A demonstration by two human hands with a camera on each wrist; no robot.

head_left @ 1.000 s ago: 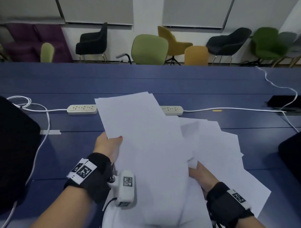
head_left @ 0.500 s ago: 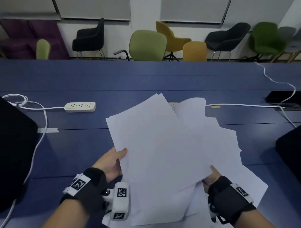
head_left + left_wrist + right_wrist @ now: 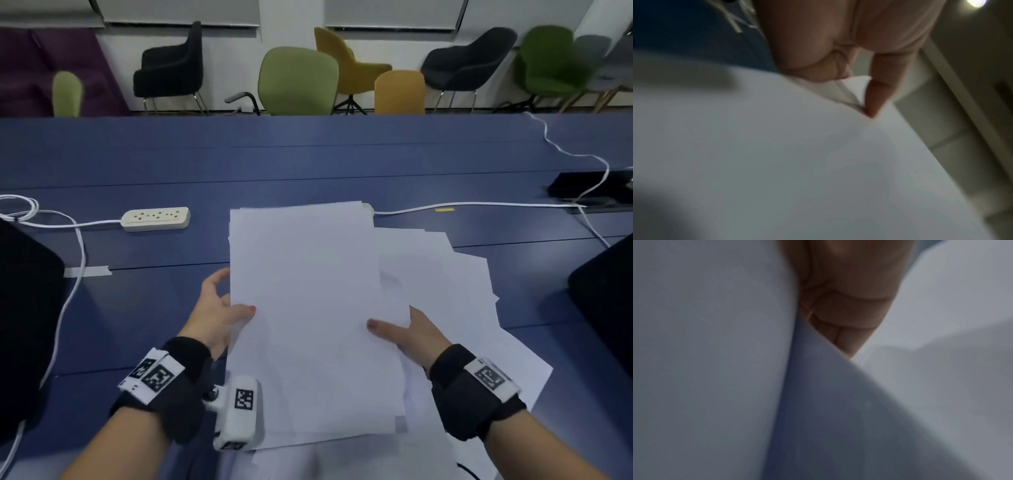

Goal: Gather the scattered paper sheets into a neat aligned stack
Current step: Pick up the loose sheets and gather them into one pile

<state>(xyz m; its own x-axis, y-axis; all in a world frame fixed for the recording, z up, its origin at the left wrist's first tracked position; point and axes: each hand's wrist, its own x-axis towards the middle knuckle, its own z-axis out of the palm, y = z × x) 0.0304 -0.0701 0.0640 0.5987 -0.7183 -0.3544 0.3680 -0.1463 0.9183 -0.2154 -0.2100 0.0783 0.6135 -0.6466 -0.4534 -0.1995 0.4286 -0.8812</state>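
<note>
Hands (image 3: 219, 315) (image 3: 416, 334) pinch paper stack (image 3: 308, 308) above loose sheets (image 3: 445, 274).

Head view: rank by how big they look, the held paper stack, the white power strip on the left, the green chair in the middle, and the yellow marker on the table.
1. Held paper stack, though nearness to the camera inflates it.
2. Green chair.
3. White power strip.
4. Yellow marker.

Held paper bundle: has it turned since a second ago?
Yes. The held paper bundle, formerly skewed, now has its top edge roughly parallel to the power strip; left hand and right hand grip it.
</note>
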